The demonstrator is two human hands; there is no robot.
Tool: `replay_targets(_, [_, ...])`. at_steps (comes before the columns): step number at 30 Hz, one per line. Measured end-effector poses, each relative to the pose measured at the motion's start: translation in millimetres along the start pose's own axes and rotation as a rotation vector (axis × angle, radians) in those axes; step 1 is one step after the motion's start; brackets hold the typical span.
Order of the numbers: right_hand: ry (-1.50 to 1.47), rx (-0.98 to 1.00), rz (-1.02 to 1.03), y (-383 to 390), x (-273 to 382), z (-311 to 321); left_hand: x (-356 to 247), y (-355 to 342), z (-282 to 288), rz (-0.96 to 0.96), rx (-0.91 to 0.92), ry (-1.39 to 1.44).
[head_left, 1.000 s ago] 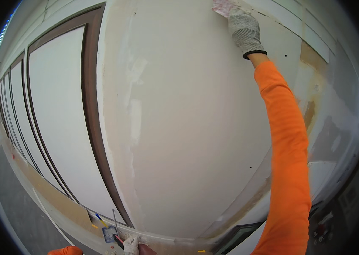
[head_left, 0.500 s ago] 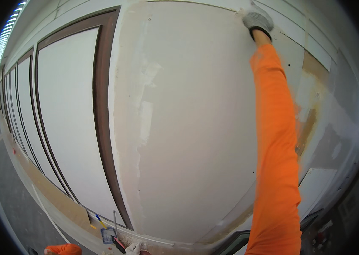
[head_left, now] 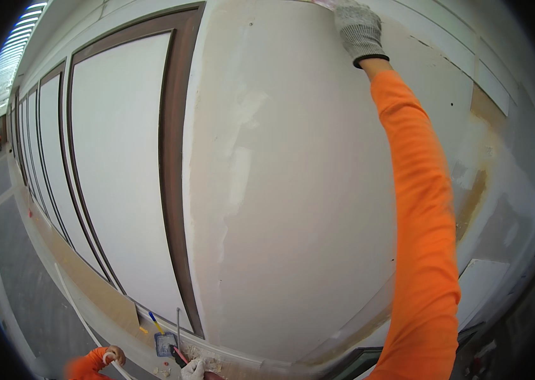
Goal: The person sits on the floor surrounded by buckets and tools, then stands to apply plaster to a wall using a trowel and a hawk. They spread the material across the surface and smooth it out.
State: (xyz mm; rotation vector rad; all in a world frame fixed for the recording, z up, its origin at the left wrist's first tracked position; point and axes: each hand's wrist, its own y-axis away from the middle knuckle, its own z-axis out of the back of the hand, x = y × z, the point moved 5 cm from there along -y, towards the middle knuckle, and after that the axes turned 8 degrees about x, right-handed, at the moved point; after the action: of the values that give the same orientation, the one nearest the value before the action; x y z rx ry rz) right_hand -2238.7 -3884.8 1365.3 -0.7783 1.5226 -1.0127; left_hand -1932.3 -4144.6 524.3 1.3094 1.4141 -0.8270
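Observation:
My right hand, in a grey knitted glove with a black cuff, reaches high against the pale wall board. Its orange-sleeved arm crosses the right half of the view. The fingers look closed and are partly cut off by the top edge. A small pinkish-white thing shows at the fingertips, too cropped to name. Below the hand, the board has whitish patches of filler along its left side. I see no part that is clearly my left hand.
At the lower left another person's bare hand and orange sleeve are beside a long white strip. A blue tray, a pale glove by a black-and-pink tool, and debris lie low at the wall. Brown-framed panels line the left.
The view has shifted, and my right hand has moved left along the top of the wall. At the lower left the other person's bare hand has come into sight.

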Motion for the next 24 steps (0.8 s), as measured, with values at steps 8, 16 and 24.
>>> replay_targets(8, [-0.010, 0.316, 0.153, 33, 44, 10, 32, -29, 11, -0.017, -0.008, -0.054])
replay_targets(16, [-0.103, 0.175, -0.338, 0, -80, 14, 53, -9, 8, -0.043, -0.001, -0.114])
replay_targets(24, [-0.521, 0.221, -0.079, -66, 162, 11, -34, -63, -14, -0.157, -0.108, -0.155])
